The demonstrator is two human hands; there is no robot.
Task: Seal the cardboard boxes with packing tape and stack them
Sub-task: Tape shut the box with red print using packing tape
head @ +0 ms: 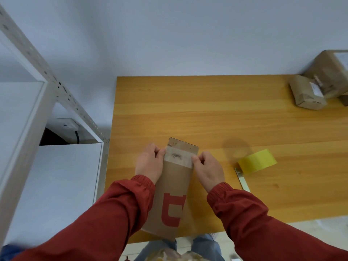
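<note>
Wood bench point(207, 113): left hand point(149, 162) and right hand point(208, 169) pinch the strip point(178, 157) ends onto the box point(173, 185). Roll point(257, 161) sits right; pile point(308, 93) far right. Stacking probably still pending.

No word or number can be read anywhere. The clearest sign is a large red printed mark point(173, 210) on the long cardboard box point(177, 178) at the near edge of the table point(207, 110): a blocky, squared U-like shape, cut off at the box's right edge, so it cannot be told as a sure letter. Farther along the same box, a dark smudge of print or writing point(175, 156) shows under the pale strip of tape point(178, 162), too blurred to read. At the far right, a small parcel point(303, 95) bears a white label point(316, 89), and the larger parcel point(325, 70) behind it bears another white label point(341, 57); the print on both is illegible.
</note>
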